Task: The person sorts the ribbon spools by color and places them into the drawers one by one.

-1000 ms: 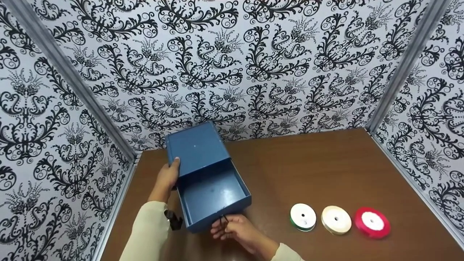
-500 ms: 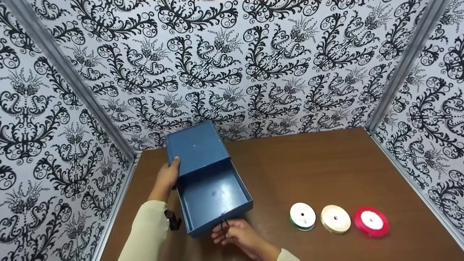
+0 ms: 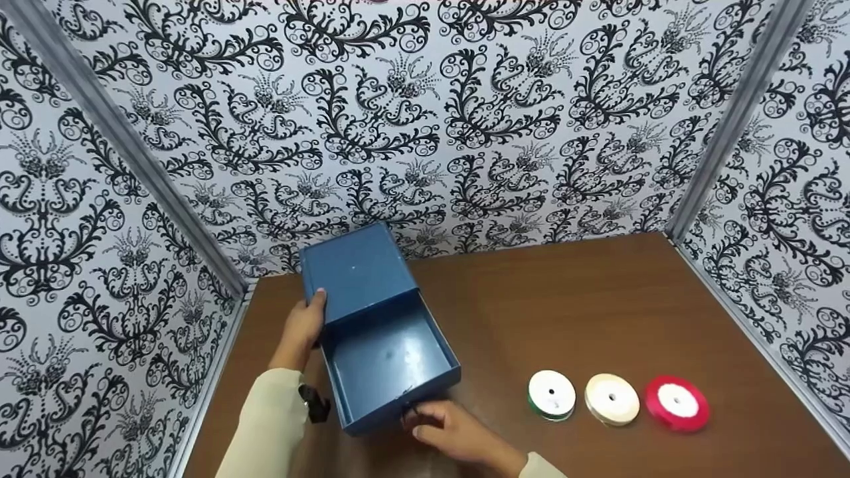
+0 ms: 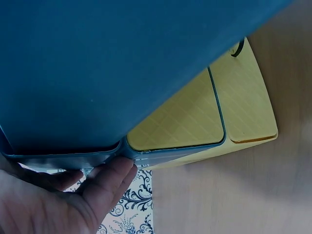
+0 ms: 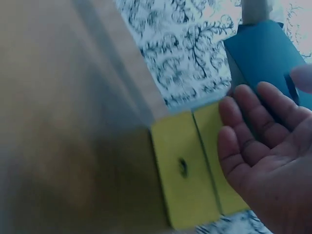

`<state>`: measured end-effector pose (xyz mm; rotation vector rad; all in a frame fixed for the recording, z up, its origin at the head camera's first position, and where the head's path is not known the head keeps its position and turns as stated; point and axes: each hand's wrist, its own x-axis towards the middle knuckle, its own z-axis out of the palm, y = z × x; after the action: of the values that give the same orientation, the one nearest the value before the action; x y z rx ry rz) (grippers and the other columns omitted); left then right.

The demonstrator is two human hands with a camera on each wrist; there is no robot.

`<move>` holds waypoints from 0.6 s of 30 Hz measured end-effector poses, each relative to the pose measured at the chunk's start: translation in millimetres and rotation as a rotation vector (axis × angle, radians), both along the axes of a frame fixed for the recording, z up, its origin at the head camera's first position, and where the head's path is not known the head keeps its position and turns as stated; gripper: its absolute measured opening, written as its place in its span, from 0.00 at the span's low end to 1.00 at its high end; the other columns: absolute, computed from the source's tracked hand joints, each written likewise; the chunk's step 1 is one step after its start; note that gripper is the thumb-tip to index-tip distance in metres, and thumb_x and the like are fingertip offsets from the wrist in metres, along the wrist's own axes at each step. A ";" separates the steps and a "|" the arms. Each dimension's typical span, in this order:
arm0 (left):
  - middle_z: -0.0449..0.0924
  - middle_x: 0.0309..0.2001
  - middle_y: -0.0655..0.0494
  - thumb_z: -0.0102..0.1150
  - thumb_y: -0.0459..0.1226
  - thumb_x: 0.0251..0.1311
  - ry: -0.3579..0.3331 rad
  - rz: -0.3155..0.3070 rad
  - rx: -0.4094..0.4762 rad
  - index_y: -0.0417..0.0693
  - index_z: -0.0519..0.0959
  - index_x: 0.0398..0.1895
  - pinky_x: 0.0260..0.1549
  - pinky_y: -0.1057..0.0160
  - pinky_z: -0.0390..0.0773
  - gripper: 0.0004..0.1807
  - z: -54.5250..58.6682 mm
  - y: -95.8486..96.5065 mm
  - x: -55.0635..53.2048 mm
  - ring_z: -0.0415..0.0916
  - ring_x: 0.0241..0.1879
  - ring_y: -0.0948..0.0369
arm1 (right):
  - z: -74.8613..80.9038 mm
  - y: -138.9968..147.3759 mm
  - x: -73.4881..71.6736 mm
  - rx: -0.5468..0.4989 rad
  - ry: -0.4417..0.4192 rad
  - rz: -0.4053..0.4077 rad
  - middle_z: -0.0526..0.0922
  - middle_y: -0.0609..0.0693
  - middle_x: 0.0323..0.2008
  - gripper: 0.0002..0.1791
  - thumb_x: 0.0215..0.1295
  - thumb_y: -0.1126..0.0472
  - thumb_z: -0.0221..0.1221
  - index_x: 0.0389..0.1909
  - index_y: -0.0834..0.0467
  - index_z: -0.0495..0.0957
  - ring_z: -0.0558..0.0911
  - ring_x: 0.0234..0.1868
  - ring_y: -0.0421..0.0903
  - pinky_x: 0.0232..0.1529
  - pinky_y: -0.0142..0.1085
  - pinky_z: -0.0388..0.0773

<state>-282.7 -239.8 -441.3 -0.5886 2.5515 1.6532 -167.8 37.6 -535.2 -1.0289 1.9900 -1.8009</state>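
Note:
A blue drawer box [image 3: 358, 269] stands at the back left of the table, angled. Its blue top drawer [image 3: 388, 358] is pulled well out, with nothing inside. My left hand [image 3: 304, 323] holds the case's left side, thumb on the top edge; the left wrist view shows fingers [image 4: 105, 183] against the side wall. Just below the drawer's front is my right hand [image 3: 458, 431], thumb and fingers apart, close to the black pull loop [image 5: 291, 87]. In the right wrist view its fingers look loosely bent. Whether they touch the loop is unclear. Yellow drawer fronts [image 4: 180, 117] show beneath the blue drawer.
Three ribbon spools lie in a row at the right front: green with a white face [image 3: 552, 393], cream [image 3: 611, 399] and red [image 3: 677, 403]. Patterned walls [image 3: 425, 133] close off the back and both sides of the brown table [image 3: 531, 292].
The drawer slid slightly farther out between the first two frames. The right hand's fingers, earlier at the loop, have since spread and moved slightly right. The left hand keeps its place on the case.

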 end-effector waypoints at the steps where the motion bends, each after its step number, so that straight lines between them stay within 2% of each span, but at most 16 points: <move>1: 0.56 0.64 0.34 0.34 0.58 0.66 -0.005 -0.001 0.004 0.36 0.52 0.68 0.51 0.46 0.68 0.40 -0.3 -0.6 -0.2 0.60 0.59 0.44 | 1.0 4.7 -0.8 0.039 0.103 -0.029 0.81 0.60 0.39 0.10 0.61 0.68 0.53 0.41 0.67 0.78 0.78 0.40 0.40 0.41 0.32 0.75; 6: 0.55 0.64 0.34 0.35 0.61 0.64 -0.021 -0.006 0.012 0.36 0.51 0.68 0.49 0.46 0.69 0.42 -1.7 -3.2 0.2 0.60 0.58 0.44 | 0.7 29.7 -8.3 0.120 0.577 -0.177 0.82 0.50 0.36 0.10 0.58 0.65 0.59 0.41 0.61 0.79 0.78 0.37 0.42 0.39 0.33 0.74; 8: 0.55 0.64 0.34 0.35 0.61 0.64 -0.017 -0.005 -0.003 0.36 0.52 0.68 0.51 0.46 0.67 0.42 -2.1 -4.0 0.4 0.59 0.59 0.43 | -1.6 41.8 -13.5 0.139 0.703 -0.242 0.81 0.48 0.35 0.11 0.56 0.64 0.61 0.41 0.59 0.79 0.77 0.36 0.43 0.37 0.33 0.73; 11: 0.54 0.65 0.33 0.34 0.60 0.65 -0.010 -0.003 -0.038 0.34 0.53 0.67 0.57 0.46 0.61 0.42 -2.7 -4.7 0.5 0.55 0.62 0.43 | 2.3 63.0 -19.3 0.188 0.819 -0.341 0.79 0.47 0.34 0.13 0.53 0.62 0.64 0.41 0.56 0.80 0.76 0.35 0.42 0.36 0.33 0.73; 14: 0.53 0.65 0.32 0.34 0.59 0.65 -0.004 -0.007 -0.060 0.32 0.52 0.67 0.60 0.46 0.57 0.42 -2.6 -3.8 -0.1 0.53 0.63 0.42 | 2.8 84.7 -28.7 0.228 0.896 -0.420 0.78 0.47 0.36 0.15 0.48 0.63 0.66 0.40 0.56 0.80 0.77 0.38 0.42 0.38 0.35 0.75; 18: 0.54 0.64 0.32 0.34 0.60 0.65 -0.011 -0.013 -0.044 0.34 0.51 0.68 0.53 0.45 0.65 0.42 -1.2 -1.6 -1.6 0.58 0.60 0.42 | -0.2 113.0 -41.3 0.313 0.939 -0.468 0.80 0.48 0.40 0.18 0.45 0.64 0.67 0.41 0.56 0.80 0.78 0.43 0.44 0.41 0.39 0.75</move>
<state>-284.3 -241.3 -442.5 -0.5813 2.5844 1.5898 -209.1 150.6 -535.4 -1.5718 3.1503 -1.1540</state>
